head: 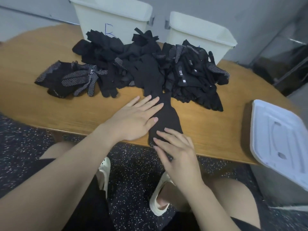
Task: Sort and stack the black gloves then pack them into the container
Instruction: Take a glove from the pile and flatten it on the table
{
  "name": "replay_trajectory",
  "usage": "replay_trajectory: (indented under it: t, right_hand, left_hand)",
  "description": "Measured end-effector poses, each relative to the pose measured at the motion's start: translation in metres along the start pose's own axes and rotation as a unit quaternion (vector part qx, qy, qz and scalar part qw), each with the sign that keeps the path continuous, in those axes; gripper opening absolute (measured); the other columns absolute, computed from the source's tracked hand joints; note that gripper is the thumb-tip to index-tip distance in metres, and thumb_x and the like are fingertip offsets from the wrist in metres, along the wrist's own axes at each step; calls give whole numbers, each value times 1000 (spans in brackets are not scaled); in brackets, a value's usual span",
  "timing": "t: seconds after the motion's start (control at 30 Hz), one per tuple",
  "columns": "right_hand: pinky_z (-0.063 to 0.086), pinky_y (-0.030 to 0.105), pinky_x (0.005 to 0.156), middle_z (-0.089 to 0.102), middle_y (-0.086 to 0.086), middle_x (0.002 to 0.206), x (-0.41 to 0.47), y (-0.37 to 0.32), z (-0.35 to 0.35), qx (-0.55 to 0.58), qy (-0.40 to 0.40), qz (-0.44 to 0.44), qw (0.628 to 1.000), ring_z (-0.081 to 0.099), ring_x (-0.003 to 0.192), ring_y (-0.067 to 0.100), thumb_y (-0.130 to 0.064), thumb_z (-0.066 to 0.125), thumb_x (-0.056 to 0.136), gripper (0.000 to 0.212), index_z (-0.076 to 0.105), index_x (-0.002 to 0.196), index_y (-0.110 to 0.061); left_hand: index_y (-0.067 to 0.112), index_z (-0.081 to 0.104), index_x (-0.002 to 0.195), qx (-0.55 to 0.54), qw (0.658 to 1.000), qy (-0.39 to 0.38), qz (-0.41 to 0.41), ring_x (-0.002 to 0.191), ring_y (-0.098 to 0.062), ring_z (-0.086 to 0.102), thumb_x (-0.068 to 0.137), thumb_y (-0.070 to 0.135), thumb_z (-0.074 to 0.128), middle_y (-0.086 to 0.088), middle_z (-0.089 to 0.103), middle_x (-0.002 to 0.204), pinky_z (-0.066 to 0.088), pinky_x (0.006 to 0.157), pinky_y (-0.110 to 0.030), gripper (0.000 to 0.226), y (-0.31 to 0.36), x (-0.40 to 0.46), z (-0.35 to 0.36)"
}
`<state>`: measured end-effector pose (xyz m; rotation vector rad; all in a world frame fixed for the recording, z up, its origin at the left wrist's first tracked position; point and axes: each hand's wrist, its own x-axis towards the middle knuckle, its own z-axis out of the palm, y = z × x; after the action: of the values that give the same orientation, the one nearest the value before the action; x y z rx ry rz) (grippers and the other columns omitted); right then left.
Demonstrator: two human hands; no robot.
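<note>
A long black glove (168, 114) lies flat on the wooden table (50, 104), its cuff hanging over the front edge. My left hand (133, 119) lies flat with straight fingers along the glove's left side, thumb on the fabric. My right hand (176, 150) presses its straight fingers on the cuff at the table's edge. Behind them spreads a big pile of black gloves (146, 67), some with white-dotted palms (78, 79). Two cream containers, the left container (110, 19) marked with a blue letter and the right container (200, 39), stand at the back.
A white lid (280, 137) rests on a bin at the table's right end. Bare tabletop shows at the left and front right. Below the table edge are my knees, pale shoes and speckled dark floor.
</note>
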<state>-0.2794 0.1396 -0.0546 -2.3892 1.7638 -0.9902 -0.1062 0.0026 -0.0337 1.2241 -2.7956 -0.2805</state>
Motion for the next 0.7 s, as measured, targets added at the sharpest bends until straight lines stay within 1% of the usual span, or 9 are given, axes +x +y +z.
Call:
replay_trajectory:
  t: [0.07,0.2,0.23,0.3,0.37,0.43,0.5,0.6,0.7]
  right_hand:
    - [45,39,105,72,-4,128,0,-1,-1,-9,-5,-23,1000,60,127,16,-30,65,97,24,80,113,-21]
    - [45,43,108,65,-6,139,-5,-4,-8,-18,-48,-44,998,54,135,13,-36,64,98,28,77,120,-24]
    - [43,42,111,63,-8,142,-6,-5,-11,0,-53,-32,998,50,139,11,-39,64,99,29,77,121,-25]
    - [35,39,117,53,-11,152,-5,-10,-17,47,-53,18,997,37,149,9,-42,61,100,33,75,125,-25]
    - [25,36,123,35,-12,164,1,-17,-20,39,-69,69,994,18,156,8,-47,52,104,44,63,141,-26]
    - [13,32,127,14,-13,171,11,-22,-17,1,-112,103,988,-2,157,2,-54,38,107,57,40,158,-27]
    - [2,28,128,-1,-13,172,25,-26,-12,-20,-160,104,981,-15,155,-2,-55,29,109,64,20,164,-25]
    - [-1,29,129,-5,-9,172,48,-29,-5,-42,-205,80,975,-16,155,0,-52,26,110,66,9,166,-21]
    - [-5,27,128,-6,-4,173,64,-30,2,-67,-218,106,968,-14,156,5,-53,25,109,69,7,165,-17]
  left_hand:
    - [28,2,165,-7,1000,12,-11,157,-9,-12,108,50,18,11,-8,172,-6,128,-38,63,2,1,1]
    - [20,31,159,-9,997,77,13,158,-18,4,105,45,36,5,22,169,0,129,-42,60,3,14,-5]
    - [20,37,156,-10,995,99,24,158,-18,8,106,44,36,5,27,167,2,129,-42,56,3,18,-7]
    - [25,40,156,-25,992,113,44,157,-15,12,109,41,31,8,28,167,5,129,-39,51,3,24,-8]
    - [29,36,159,-49,994,91,47,157,-11,10,111,39,29,10,22,169,4,127,-36,50,3,27,-7]
    - [29,32,160,-61,995,72,32,158,-11,7,110,38,31,9,14,171,2,127,-36,51,2,25,-5]
    - [27,30,161,-63,995,72,9,157,-12,9,110,38,32,7,15,171,5,127,-39,52,-1,20,-7]
    - [24,39,155,-76,989,118,-41,145,-16,32,111,33,33,8,39,158,20,120,-41,45,-16,12,-13]
    - [23,53,144,-112,979,157,-72,130,-19,44,110,28,39,7,54,139,28,111,-40,37,-29,14,-15]
